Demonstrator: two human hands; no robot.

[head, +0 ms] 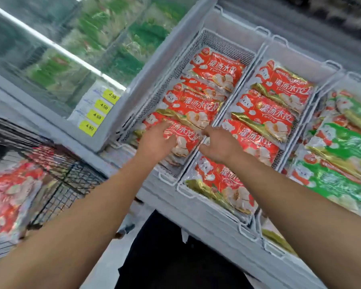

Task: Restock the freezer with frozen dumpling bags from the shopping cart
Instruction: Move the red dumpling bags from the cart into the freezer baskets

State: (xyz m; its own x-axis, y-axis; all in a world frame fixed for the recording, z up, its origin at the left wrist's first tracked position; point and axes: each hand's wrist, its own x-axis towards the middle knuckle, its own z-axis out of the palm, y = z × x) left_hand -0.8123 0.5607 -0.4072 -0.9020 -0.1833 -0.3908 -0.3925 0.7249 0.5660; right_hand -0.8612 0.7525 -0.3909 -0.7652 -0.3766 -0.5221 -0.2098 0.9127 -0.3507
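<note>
Step in hand, by my read: seating a red dumpling bag into the left wire basket of the open chest freezer. The bag lies at the near end of that basket, overlapping the red bag behind it.

Left hand: flat on the bag's near-left part, fingers fairly straight and spread, pressing or smoothing, not gripping as far as I can see.

Right hand: at the bag's right edge, over the divider between the left and middle baskets. Fingers curl down, thumb toward the bag; looks like a pinch on the edge, but blur makes that unsure.

Middle basket holds a row of red bags; the right one has green bags.

More stock: red bags in the shopping cart at lower left, well apart from both hands.

Next move calls for: let go, swing left to the cart, pick up another red bag. The left basket looks nearly full, so the next one likely stacks on top.
</note>
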